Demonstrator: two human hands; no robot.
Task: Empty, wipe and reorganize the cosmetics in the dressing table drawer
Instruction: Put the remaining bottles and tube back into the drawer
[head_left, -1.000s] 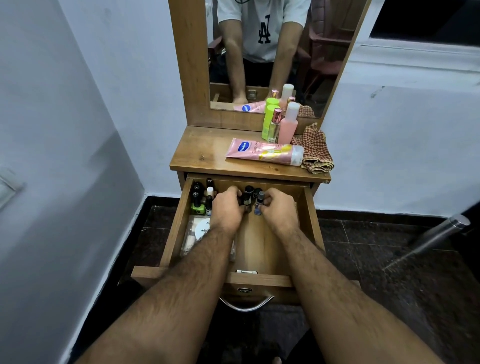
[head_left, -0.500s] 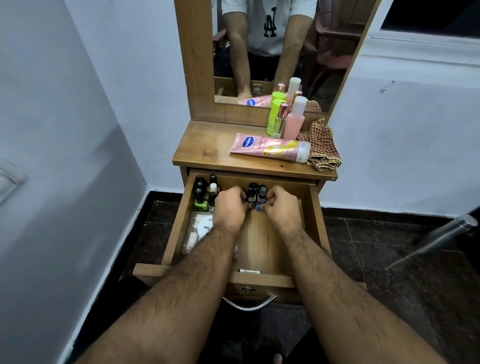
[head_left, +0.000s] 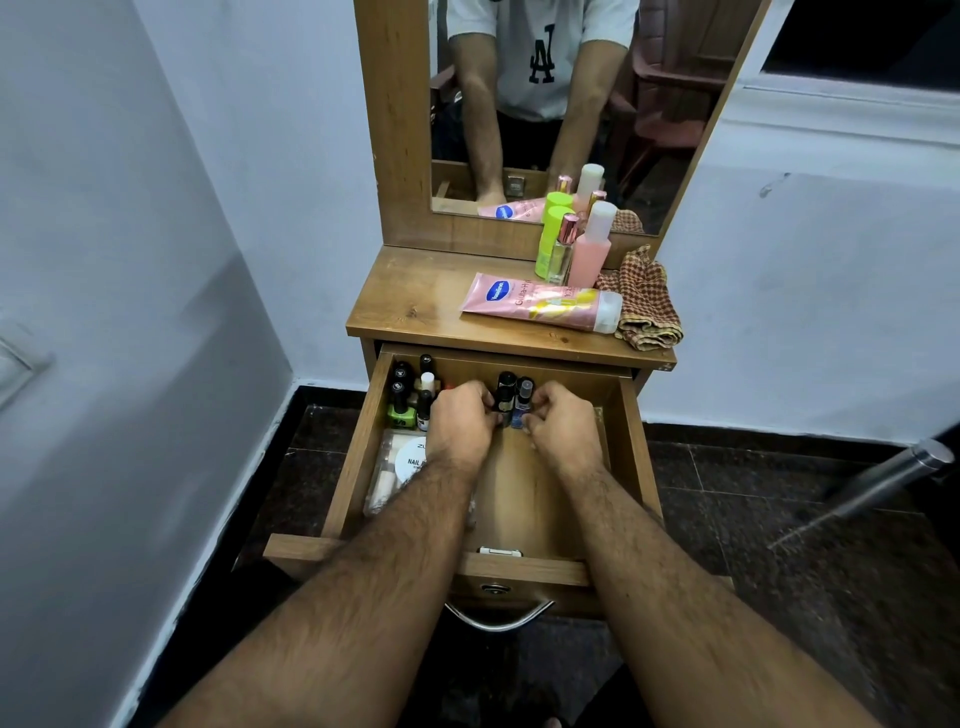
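Both hands (head_left: 462, 423) (head_left: 563, 428) grip small glass polish bottles (head_left: 511, 397), wooden drawer (head_left: 631, 441).

Wood-grain drawer (head_left: 358, 457) w/ shiny metal handle (head_left: 500, 618); woven cloth (head_left: 647, 306); glossy plastic tube (head_left: 540, 301).
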